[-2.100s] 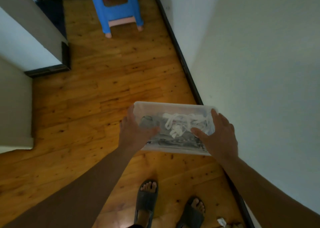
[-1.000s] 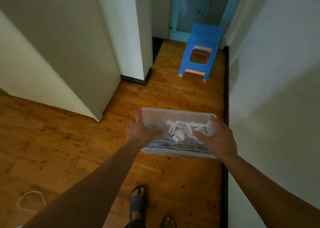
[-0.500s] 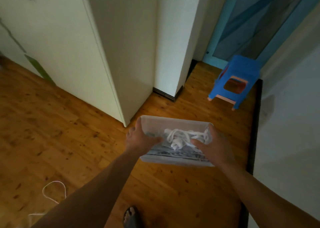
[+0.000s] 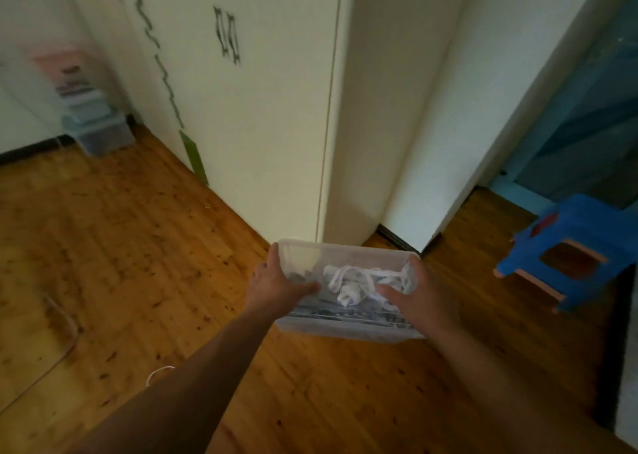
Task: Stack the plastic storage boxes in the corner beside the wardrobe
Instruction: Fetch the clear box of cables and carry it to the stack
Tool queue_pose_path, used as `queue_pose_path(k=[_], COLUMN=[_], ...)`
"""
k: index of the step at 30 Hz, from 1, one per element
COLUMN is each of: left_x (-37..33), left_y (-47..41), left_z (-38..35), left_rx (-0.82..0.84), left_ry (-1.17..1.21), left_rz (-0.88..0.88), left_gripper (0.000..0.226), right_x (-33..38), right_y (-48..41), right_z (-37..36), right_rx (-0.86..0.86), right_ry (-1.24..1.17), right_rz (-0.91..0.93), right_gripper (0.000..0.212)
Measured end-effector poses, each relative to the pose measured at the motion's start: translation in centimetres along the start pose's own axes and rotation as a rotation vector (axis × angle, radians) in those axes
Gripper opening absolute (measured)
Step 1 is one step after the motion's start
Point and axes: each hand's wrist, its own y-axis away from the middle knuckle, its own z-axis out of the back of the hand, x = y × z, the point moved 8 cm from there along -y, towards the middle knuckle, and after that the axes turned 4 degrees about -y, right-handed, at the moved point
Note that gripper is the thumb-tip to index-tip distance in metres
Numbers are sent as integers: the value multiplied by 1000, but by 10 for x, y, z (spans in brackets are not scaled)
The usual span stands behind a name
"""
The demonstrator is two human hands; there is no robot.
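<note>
With several boxes (image 4: 95, 122) already stacked in the far corner, the person is carrying another clear box (image 4: 345, 324) beside the wardrobe (image 4: 262, 115), left hand (image 4: 276, 289) and right hand (image 4: 423, 300) gripping its ends, well apart from them.

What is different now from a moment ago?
The person turned left with the box: the wardrobe now fills the view, a stack of boxes appeared in the far corner, the stool shifted rightward. The left hand and right hand hold the box as before.

The carried box (image 4: 345, 322) now comes before the wardrobe (image 4: 262, 108) corner; a stack of boxes (image 4: 93, 119) appears far left, and the stool (image 4: 573, 246) shifts right.
</note>
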Motion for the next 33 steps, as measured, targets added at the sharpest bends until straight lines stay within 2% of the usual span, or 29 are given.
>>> queue_pose_path(k=[6,12,21,33], left_x=[34,55,64,93], left_y=[-30,-62,-123,-166], left_z=[65,109,168,241], left_rx=[-91,-168,-381,-576], left_ry=[51,131,198,288], left_rz=[87,192,349,485], left_gripper=[95,97,93,82], right_x=[77,148,257,367], right_y=[-48,-99,-188,-243], right_z=[-46,-82,-119,-184], right_rx=[122,226,275,388], right_ry=[98,143,169,146], right_rz=[144,281,502,663], right_gripper=[88,88,84,80])
